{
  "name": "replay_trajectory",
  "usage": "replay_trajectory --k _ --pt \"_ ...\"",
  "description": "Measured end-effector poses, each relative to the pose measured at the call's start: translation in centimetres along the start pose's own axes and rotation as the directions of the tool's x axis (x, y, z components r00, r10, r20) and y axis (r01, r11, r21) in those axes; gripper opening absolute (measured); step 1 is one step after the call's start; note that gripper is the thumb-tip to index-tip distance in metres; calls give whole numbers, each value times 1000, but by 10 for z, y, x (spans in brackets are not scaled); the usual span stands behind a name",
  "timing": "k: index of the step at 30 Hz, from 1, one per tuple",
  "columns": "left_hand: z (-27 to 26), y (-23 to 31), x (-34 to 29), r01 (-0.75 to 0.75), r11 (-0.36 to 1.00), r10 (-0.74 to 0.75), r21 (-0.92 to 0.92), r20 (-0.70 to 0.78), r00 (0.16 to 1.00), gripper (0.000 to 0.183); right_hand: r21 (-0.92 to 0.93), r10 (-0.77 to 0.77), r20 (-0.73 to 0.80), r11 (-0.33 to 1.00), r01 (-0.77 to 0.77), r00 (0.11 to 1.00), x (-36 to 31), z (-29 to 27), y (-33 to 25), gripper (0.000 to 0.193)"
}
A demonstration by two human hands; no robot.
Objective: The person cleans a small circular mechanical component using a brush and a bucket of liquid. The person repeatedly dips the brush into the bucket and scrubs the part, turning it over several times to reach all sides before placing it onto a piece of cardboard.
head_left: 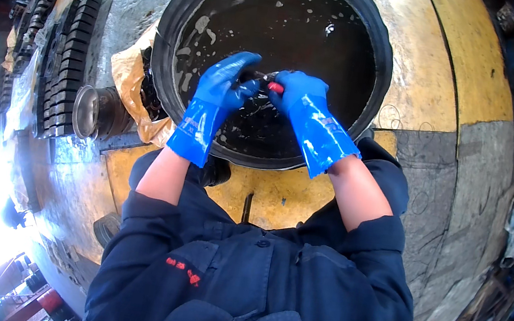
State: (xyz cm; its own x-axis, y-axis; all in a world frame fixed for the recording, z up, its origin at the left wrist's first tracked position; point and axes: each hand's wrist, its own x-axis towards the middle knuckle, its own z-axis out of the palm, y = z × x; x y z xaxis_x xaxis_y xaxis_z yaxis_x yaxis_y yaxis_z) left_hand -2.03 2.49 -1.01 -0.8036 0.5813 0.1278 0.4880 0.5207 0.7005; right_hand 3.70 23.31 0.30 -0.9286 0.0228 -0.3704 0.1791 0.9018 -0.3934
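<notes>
Both my hands wear long blue rubber gloves and meet over a round black tub [169, 36] filled with dark, foamy liquid. My left hand [227, 84] grips a small dark part, largely hidden by the fingers. My right hand [298, 94] closes on a small tool with a red handle [275, 87], its tip against that dark part. Both hands hover just above the liquid at the near side of the tub.
A row of black blocks [72, 62] lies at the left beside a shiny metal cylinder [89, 112]. Crumpled tan paper [129, 80] with dark parts sits against the tub's left rim. The floor around is yellow and grey, oily. Scrap lies at the right edge.
</notes>
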Motion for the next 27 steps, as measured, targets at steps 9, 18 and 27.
replay_trajectory --k 9,18,27 --pt "-8 -2 -14 466 814 -399 -347 249 882 42 -9 58 -112 998 -59 992 15 21 22 29" --pt "-22 8 -22 585 501 -576 -637 259 775 40 487 -243 -532 696 527 811 8 11 12 28" --pt "-10 6 -18 528 696 -532 -487 144 834 51 526 70 -305 844 107 950 6 12 6 34"
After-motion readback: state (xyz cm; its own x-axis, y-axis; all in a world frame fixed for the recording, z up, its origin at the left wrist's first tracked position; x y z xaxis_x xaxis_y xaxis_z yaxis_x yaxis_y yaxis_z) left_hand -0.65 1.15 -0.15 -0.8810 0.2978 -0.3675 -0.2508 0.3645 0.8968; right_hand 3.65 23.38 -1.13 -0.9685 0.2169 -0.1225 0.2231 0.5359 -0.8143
